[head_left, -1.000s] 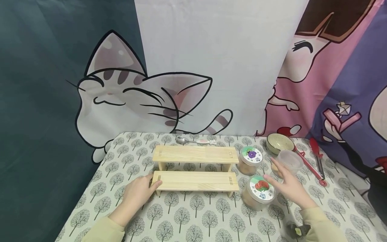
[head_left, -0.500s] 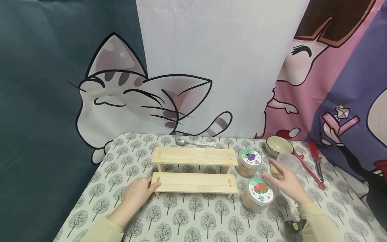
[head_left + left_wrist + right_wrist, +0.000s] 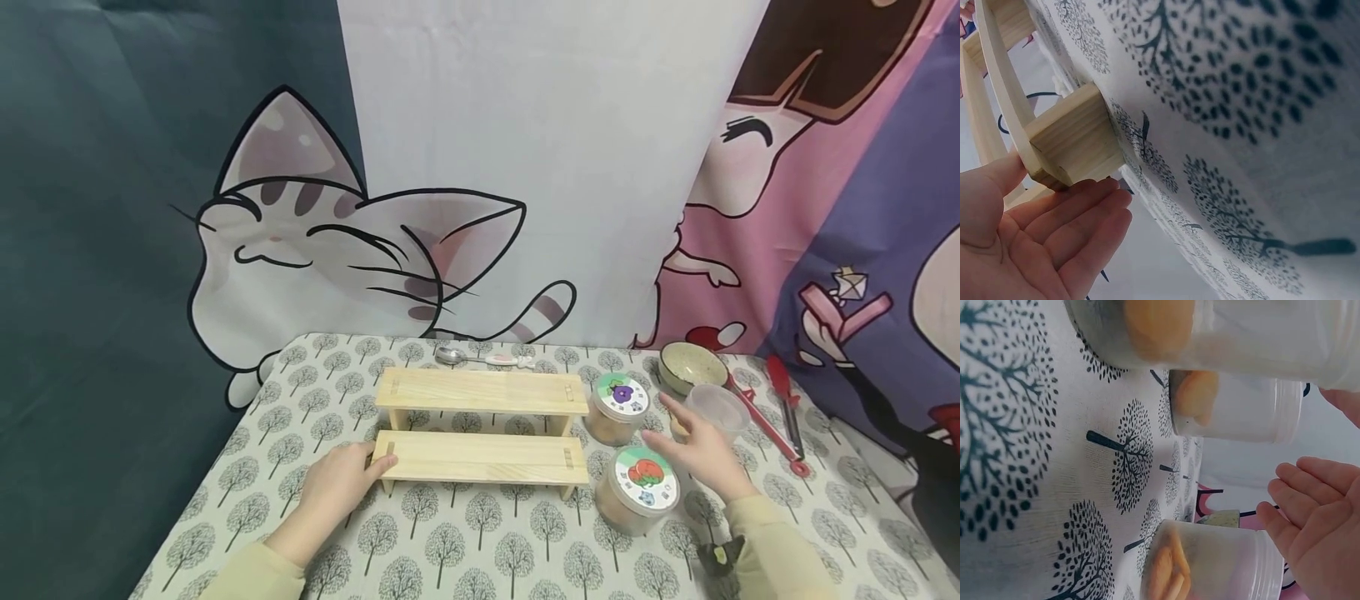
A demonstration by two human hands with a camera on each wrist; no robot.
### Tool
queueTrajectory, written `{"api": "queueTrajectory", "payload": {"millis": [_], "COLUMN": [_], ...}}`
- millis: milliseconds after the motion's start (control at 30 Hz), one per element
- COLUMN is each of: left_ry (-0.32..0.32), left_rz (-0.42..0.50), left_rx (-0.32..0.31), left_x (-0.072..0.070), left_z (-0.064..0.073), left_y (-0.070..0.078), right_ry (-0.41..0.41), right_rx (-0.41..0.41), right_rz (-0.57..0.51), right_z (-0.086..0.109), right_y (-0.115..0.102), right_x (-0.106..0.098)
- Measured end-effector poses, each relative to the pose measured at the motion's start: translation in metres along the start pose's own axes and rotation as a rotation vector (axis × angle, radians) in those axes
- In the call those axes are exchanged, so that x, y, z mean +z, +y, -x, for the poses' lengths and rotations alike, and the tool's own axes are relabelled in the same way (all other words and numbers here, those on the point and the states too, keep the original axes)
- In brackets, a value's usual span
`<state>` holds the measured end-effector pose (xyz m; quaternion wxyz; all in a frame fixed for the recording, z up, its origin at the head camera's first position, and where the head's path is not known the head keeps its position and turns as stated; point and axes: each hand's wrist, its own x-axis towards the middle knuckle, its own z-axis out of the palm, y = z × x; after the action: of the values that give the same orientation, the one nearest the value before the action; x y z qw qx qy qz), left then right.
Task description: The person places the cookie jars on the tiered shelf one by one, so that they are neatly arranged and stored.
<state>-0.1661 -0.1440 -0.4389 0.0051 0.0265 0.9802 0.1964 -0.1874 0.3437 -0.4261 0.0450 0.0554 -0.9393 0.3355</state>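
Note:
In the head view a two-step wooden rack (image 3: 480, 457) stands mid-table. My left hand (image 3: 336, 483) grips the left end of its lower step, thumb over the top and fingers against the end leg, as the left wrist view also shows. To the right, my right hand (image 3: 701, 454) hovers with fingers spread and holds nothing. Closest to it are a clear jar with a tomato lid (image 3: 637, 492), a jar with a purple-picture lid (image 3: 619, 404) and an unlidded clear jar (image 3: 718, 406). Tan pieces lie in the jars, seen in the right wrist view.
Behind the rack lies a metal spoon (image 3: 480, 357) with a pale handle. A speckled bowl (image 3: 692, 367) sits at the back right. Beside it are a long red-handled utensil (image 3: 768, 425) and a red-and-black one (image 3: 783, 392). A printed curtain (image 3: 480, 125) hangs behind the table.
My right hand has drifted slightly left, nearer the two lidded jars. The left hand keeps its grip on the rack. The head view has tilted up slightly.

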Motion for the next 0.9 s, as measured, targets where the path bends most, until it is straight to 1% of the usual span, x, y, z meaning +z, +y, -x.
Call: {"api": "queueTrajectory", "payload": {"millis": [167, 300, 400, 567, 667, 900], "left_ry": [-0.021, -0.013, -0.008, -0.008, -0.009, -0.009], "left_rz": [-0.011, -0.015, -0.024, -0.037, -0.039, -0.021], "left_rx": [-0.015, -0.011, -0.004, -0.005, -0.003, -0.011], "left_x": [-0.002, -0.001, 0.001, 0.001, 0.001, 0.000], "left_z": [0.000, 0.000, -0.002, -0.003, -0.003, 0.000], "left_y": [0.001, 0.000, 0.000, 0.002, 0.002, 0.002], "right_ry": [0.013, 0.006, -0.019, -0.063, -0.078, -0.055], "right_rx": [0.017, 0.021, 0.027, 0.015, 0.009, -0.023], "right_rz": [0.035, 0.050, 0.031, -0.036, -0.056, -0.012], "right_z": [-0.008, -0.014, -0.018, -0.027, -0.030, -0.036], "right_y": [0.003, 0.007, 0.009, 0.014, 0.017, 0.022], "right_x": [0.002, 0.005, 0.005, 0.008, 0.011, 0.018]}}
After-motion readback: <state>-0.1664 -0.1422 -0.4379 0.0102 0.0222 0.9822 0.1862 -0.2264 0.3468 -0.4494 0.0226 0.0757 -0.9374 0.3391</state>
